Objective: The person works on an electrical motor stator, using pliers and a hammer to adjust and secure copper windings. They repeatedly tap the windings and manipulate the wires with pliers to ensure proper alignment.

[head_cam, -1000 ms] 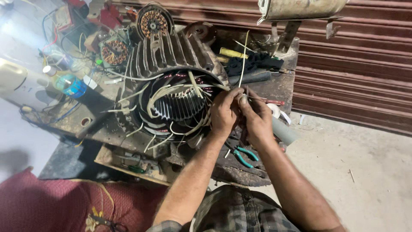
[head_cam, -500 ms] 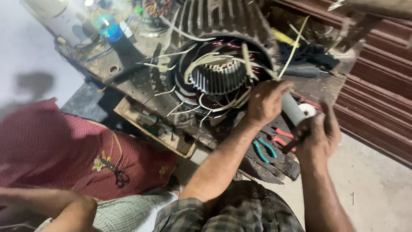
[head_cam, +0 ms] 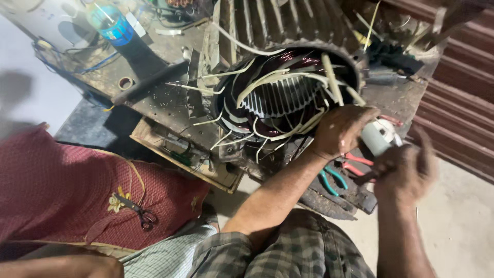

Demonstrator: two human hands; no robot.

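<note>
A big finned motor stator (head_cam: 288, 98) lies on a dirty workbench (head_cam: 159, 103), with copper windings and white insulating sleeves sticking out of its open end. My left hand (head_cam: 342, 131) rests on the stator's lower right rim, fingers curled over the rim and the white sleeves there. My right hand (head_cam: 406, 172) hovers blurred to the right, below the bench edge. It seems pinched on a small dark tool (head_cam: 368, 177). A white cylinder (head_cam: 378, 136) lies between the two hands.
Teal-handled pliers (head_cam: 329, 180) and red-handled pliers (head_cam: 355, 163) lie on the bench's near edge. A blue-labelled bottle (head_cam: 113, 25) stands far left beside a dark rod (head_cam: 149, 82). A maroon cloth (head_cam: 62, 190) carries scissors (head_cam: 136, 211). A metal shutter (head_cam: 463, 92) closes the right side.
The view has tilted down and closer to the stator. My right hand left the windings, dropped to the pliers area and now seems to pinch a dark tool. My left hand stays on the rim.
</note>
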